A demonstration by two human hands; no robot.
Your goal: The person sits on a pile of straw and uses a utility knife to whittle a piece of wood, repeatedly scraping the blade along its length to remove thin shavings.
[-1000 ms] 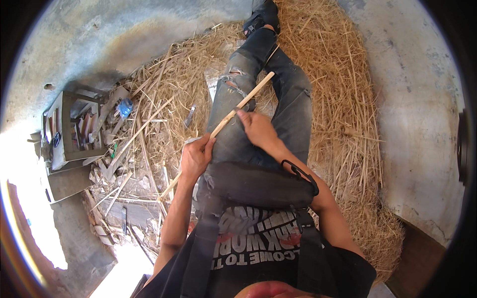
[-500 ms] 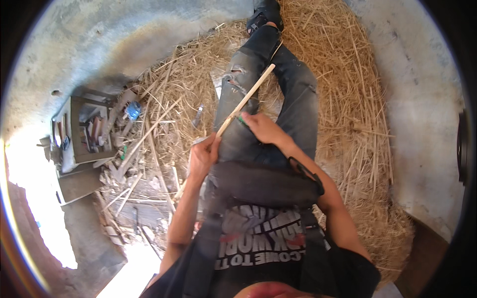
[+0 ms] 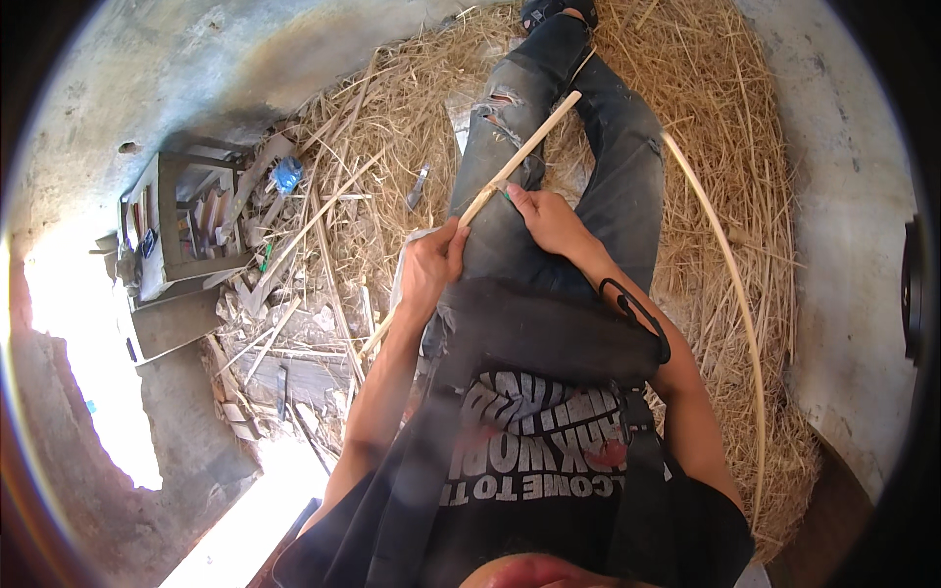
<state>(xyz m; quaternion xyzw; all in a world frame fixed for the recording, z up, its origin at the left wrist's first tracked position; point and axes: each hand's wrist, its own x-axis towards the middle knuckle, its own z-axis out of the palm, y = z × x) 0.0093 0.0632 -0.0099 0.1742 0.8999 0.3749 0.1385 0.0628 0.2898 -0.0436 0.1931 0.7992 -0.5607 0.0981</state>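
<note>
My left hand (image 3: 436,258) is closed round the lower part of a pale wooden stick (image 3: 529,143), which slants up and away to the right across my jeans-clad legs (image 3: 510,211). Just right of it, my right hand (image 3: 551,220) is closed on a small green tool (image 3: 504,190), mostly hidden by the fingers. The tool's greyish tip touches the stick above my left hand; whether it is a blade I cannot tell. The stick's pale lower length (image 3: 377,336) shows again beside my left forearm.
Straw (image 3: 711,69) covers the floor ahead and to the right. A long pale strip (image 3: 725,245) curves over it. Loose wood pieces (image 3: 304,265), a blue plastic item (image 3: 287,174) and a small wooden cabinet (image 3: 162,230) are on the left. Concrete walls (image 3: 833,176) stand on both sides.
The whole view has shifted, so my hands and legs sit further right and a little higher. A curved pale strip now shows over the straw on the right. Both hands keep their grips.
</note>
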